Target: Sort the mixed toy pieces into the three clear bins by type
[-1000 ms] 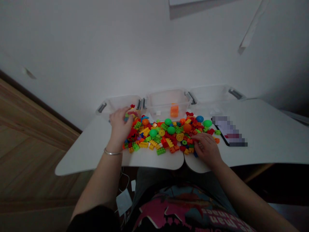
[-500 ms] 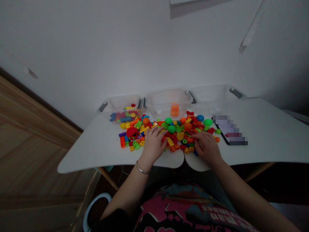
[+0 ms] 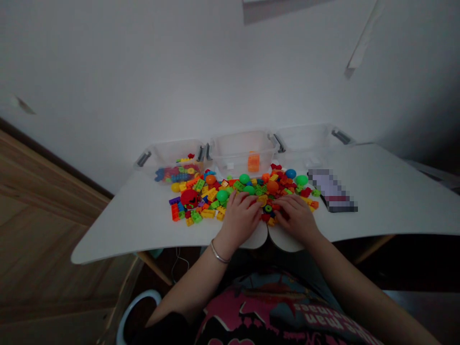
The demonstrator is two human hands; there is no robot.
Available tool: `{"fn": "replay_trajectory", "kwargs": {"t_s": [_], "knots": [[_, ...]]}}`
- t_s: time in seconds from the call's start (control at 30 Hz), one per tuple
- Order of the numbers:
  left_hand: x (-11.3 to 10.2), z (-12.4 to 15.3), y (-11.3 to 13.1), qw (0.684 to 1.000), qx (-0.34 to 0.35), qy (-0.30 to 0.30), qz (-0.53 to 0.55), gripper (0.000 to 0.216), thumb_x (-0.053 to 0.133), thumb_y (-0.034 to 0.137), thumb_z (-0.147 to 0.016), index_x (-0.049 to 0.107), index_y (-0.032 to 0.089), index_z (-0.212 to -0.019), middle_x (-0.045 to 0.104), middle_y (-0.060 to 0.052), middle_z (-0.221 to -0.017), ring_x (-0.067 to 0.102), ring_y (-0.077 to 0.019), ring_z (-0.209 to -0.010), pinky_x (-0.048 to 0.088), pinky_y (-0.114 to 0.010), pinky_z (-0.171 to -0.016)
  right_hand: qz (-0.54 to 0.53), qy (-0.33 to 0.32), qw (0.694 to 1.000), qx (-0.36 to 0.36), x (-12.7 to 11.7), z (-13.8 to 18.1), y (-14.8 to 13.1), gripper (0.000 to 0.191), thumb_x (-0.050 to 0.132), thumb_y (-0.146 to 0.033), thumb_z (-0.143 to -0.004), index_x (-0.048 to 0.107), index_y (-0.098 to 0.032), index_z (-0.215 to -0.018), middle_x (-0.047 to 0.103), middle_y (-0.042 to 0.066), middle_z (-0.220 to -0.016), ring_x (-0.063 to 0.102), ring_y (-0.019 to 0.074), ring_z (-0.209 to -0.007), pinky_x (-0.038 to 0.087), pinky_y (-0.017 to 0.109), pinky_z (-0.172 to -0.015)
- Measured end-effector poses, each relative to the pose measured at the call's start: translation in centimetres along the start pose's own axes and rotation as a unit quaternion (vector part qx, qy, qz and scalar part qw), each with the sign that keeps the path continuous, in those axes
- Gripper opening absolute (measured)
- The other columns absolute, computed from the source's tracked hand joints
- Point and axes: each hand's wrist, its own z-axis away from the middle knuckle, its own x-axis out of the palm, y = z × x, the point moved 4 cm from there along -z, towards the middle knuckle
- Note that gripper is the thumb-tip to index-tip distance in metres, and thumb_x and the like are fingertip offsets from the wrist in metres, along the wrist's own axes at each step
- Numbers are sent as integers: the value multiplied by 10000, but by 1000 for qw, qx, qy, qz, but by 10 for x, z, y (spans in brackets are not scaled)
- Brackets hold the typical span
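A pile of mixed plastic building blocks (image 3: pixel 208 213) lies spread over the front middle of the table. My left hand (image 3: pixel 244 213) rests low over the pile, fingers apart and reaching to the right. Its fingertips are beside a yellow round piece (image 3: pixel 262 200); what is under the palm is hidden. My right hand (image 3: pixel 296 215) comes in from the other side with curled fingers. A small red block (image 3: pixel 276 207) shows between its thumb and fingertips. Close between both hands lies a dark green ring (image 3: pixel 268 209). Green balls (image 3: pixel 222 195) and a red round piece (image 3: pixel 189 198) lie to the left.
Three clear bins stand along the wall. The left bin (image 3: pixel 176 149) contains colourful pieces, the middle bin (image 3: pixel 239 143) an orange block (image 3: pixel 253 162), and the right bin (image 3: pixel 305 136) something pale. A phone (image 3: pixel 332 191) lies right of the pile. The white table (image 3: pixel 118 225) has a front notch.
My left hand has slid right, closer to my right hand, uncovering a green ball and yellow blocks. My right hand stays by the pile's right side. The view has shifted slightly.
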Motion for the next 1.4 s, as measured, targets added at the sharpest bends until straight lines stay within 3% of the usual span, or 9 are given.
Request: {"fn": "replay_trajectory", "kwargs": {"t_s": [0.13,0.33,0.67,0.9,1.03,1.13,1.2,1.27,1.4], "knots": [[13,-11,16,999,26,-22,-32,236,556,237,-907,682,243,-1106,677,-61,-1176,527,-278,-1142,395,-502,-1051,-1,-8,1000,-5,0,0,0,214,591,-228,-854,680,-201,-1048,721,67,-1002,622,244,-963,502,438,-924],[21,-20,17,995,18,-29,-89,280,504,190,-924,646,238,-1160,657,-80,-1193,523,-293,-1107,435,-475,-924,0,-14,1000,-2,2,0,1,263,596,-221,-837,678,-219,-1087,721,62,-1025,618,255,-989,485,473,-965],[21,-31,15,993,45,-39,-103,192,500,205,-936,673,236,-1013,696,-68,-922,538,-285,-1011,414,-459,-874,-1,-24,1000,-7,5,0,2,240,600,-226,-844,689,-206,-1067,719,66,-1044,612,253,-1005,498,454,-951],[9,-26,4,999,-6,-10,-43,209,630,207,-834,671,243,-1036,701,-74,-1004,561,-289,-1035,427,-475,-900,-4,-30,1000,-2,3,-2,0,256,609,-226,-838,703,-224,-1076,722,64,-1024,617,249,-1000,511,450,-930],[-8,-17,-18,995,-79,26,61,245,696,277,-793,664,261,-1035,705,-60,-1006,605,-271,-1008,459,-456,-899,-4,-35,999,-8,4,-1,0,241,600,-250,-862,701,-231,-1080,720,58,-1026,621,244,-1000,504,444,-936],[-34,-8,-47,982,-125,102,102,373,679,307,-816,610,247,-1177,682,-71,-1063,615,-250,-1009,475,-433,-922,3,-35,999,-11,5,1,1,235,605,-275,-867,702,-224,-1075,721,61,-1029,616,251,-1008,504,438,-923],[-58,-3,-71,967,-149,179,106,466,641,328,-850,539,246,-1296,658,-75,-1108,610,-225,-1002,483,-411,-930,7,-33,999,-10,6,1,1,237,609,-276,-862,703,-221,-1073,722,64,-1027,615,252,-1007,505,438,-916],[-81,-1,-97,949,-172,246,93,424,607,335,-871,553,258,-1285,630,-74,-1163,594,-219,-1043,487,-390,-931,5,-34,999,-8,6,2,2,243,608,-269,-858,702,-224,-1079,722,65,-1024,615,251,-1010,503,440,-920],[-118,-8,-162,909,-280,298,86,395,552,286,-879,531,235,-1270,617,-68,-1157,621,-184,-969,526,-309,-821,6,-35,999,-4,6,2,2,244,604,-264,-862,700,-220,-1082,718,62,-1036,609,249,-1021,499,439,-936]]}}
